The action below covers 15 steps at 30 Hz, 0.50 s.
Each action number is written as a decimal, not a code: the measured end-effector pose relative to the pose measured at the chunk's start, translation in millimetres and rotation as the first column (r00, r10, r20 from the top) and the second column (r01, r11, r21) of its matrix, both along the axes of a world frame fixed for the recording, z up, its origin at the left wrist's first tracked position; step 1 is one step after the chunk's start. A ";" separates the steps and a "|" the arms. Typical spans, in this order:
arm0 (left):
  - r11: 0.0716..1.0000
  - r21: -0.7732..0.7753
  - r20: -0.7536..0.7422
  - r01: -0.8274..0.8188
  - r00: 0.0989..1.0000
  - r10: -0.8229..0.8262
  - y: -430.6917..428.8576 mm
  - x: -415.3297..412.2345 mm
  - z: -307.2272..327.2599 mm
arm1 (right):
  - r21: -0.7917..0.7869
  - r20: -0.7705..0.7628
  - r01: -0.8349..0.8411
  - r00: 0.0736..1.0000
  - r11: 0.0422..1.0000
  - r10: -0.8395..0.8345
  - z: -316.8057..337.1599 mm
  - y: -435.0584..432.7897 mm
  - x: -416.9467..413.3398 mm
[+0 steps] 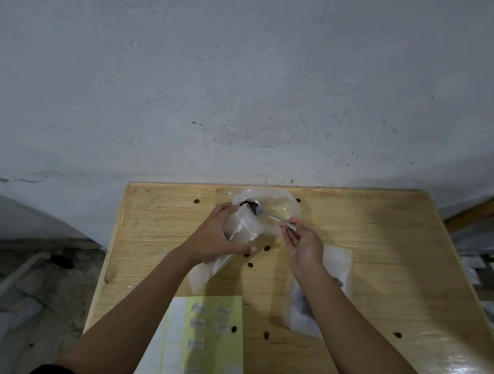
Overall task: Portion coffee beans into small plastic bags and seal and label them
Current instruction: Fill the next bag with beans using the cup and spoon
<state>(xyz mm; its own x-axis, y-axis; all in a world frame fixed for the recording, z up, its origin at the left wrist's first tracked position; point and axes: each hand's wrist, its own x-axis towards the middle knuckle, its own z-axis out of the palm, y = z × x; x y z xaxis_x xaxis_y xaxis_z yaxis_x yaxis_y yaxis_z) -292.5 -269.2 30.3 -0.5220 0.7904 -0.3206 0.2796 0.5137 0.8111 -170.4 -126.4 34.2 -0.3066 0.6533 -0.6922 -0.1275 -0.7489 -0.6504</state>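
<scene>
In the head view, we find the left hand (214, 235) wrapped around a small plastic bag (243, 227) above the bench (369, 254), fingers closed on its sides, beans dark at its mouth. The right hand (304, 243) pinches a spoon (268, 215), bowl at the opening. The right forearm partly hides a second bag (338, 266); the label sheet (208, 335) print is blurred.
</scene>
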 end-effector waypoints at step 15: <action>0.991 -0.112 -0.241 -0.072 0.970 0.043 11.9 10.5 -8.4 | 0.298 0.083 -0.018 0.997 0.954 -0.007 36.4 33.6 31.8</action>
<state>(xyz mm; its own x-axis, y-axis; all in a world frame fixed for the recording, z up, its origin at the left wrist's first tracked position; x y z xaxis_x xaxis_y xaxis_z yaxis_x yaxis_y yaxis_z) -282.0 -257.3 21.8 -0.6382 0.7203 -0.2717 0.4239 0.6234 0.6571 -138.5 -92.8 70.5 -0.2609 0.8326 -0.4885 -0.0610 -0.5192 -0.8525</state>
